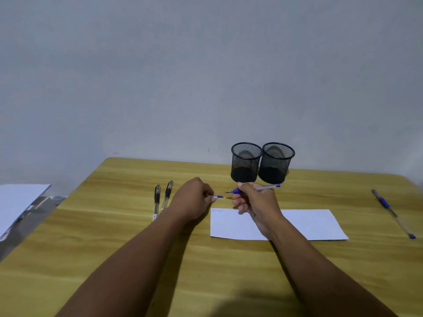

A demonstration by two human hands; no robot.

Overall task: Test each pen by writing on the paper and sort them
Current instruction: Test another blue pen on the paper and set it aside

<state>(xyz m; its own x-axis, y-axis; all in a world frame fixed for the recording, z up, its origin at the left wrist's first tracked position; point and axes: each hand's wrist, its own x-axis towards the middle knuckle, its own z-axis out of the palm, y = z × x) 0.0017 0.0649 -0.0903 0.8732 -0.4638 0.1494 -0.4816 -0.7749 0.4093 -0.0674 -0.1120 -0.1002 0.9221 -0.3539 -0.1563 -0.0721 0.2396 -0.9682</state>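
Blue-gripped and uncapped, the pen [254, 189] sits pinched in the right hand [256, 202] above the paper's [309, 224] far left corner, its tip facing the blue cap [217, 196] gripped by the left hand [194, 197]. Misaligned, the tip could miss the cap and ink a finger, I judge. Faint marks on that corner are unreadable, as are any labels.

Two mesh cups [262, 163] stand behind the paper [315, 224], two pens [161, 200] lie left of it.

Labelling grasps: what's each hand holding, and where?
Right hand: uncapped blue-grip clear pen, pinched at mid-barrel. Left hand: its small blue cap, by the base.
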